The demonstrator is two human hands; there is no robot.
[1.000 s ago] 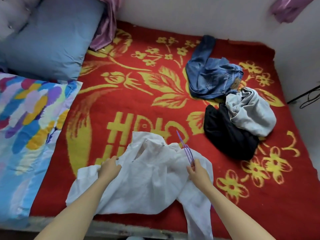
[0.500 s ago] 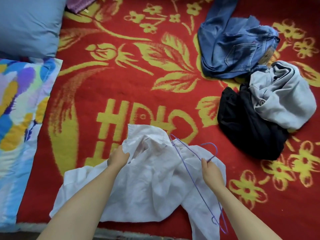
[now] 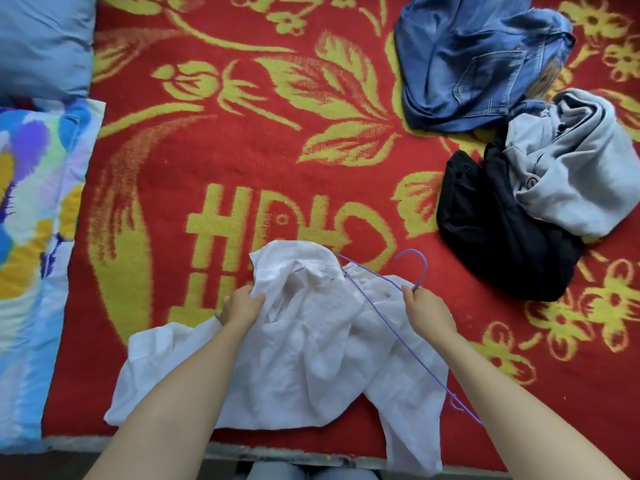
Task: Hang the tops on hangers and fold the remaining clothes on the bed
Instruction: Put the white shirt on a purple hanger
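We look down on a bed covered by a red blanket (image 3: 242, 161) with yellow flowers and lettering. Along the bed's left edge lies a patterned quilt (image 3: 31, 244) in blue, yellow and purple, and beyond it, at the far left corner, a blue pillow (image 3: 41, 39).

At the middle of the near edge the white top (image 3: 311, 362) lies crumpled. Its collar points toward the middle of the bed and one sleeve hangs over the near edge.

Toward the far right corner we see blue jeans (image 3: 467, 64) in a loose heap. Just nearer along the right edge, a black garment (image 3: 502, 237) lies bunched with a grey garment (image 3: 581, 174) resting partly on top of it. The grey one also touches the jeans.

The left hand (image 3: 239, 306) has its fingers curled into a fold of the white top beside the collar, gripping the cloth. The right hand (image 3: 426, 310) pinches the purple wire hanger (image 3: 381, 317) just below its hook, which curves up beyond the fingers. One wire of the hanger reaches to the collar. The long wire runs slantwise across the top's right side toward the near edge, close to the right forearm.
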